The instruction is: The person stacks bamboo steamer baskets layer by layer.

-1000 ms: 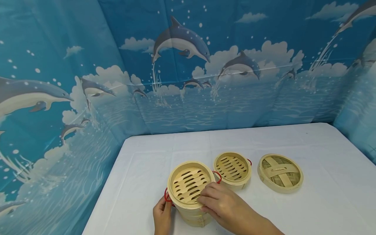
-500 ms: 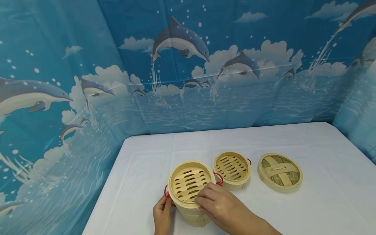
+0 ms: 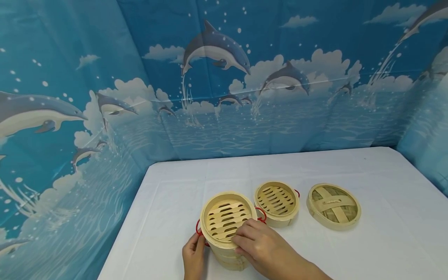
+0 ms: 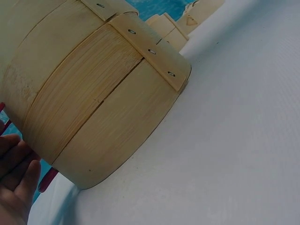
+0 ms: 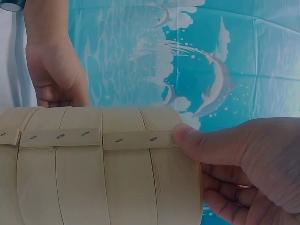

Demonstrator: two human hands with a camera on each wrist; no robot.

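Observation:
A stack of bamboo steamer baskets (image 3: 229, 254) stands near the front of the table in the head view, its slatted top tier facing up. Red loop handles stick out on both sides. My right hand (image 3: 260, 243) pinches the top tier's near-right rim; in the right wrist view, the thumb lies on the outer wall and the fingers curl over the rim. Low on the left side, my left hand (image 3: 194, 252) holds the stack by a red handle (image 3: 198, 226), its fingers bent beside the wall in the left wrist view. Its exact contact is partly hidden.
A single steamer basket (image 3: 276, 198) with a red handle sits just behind and right of the stack. Farther right lies a woven bamboo lid (image 3: 334, 206). White cloth covers the table (image 3: 168, 202), and a dolphin-print curtain (image 3: 224, 132) hangs behind it.
The top tier has turned slightly clockwise: its right red handle has come nearer, its left one has gone back. My right hand has shifted slightly left with it; my left hand stays put.

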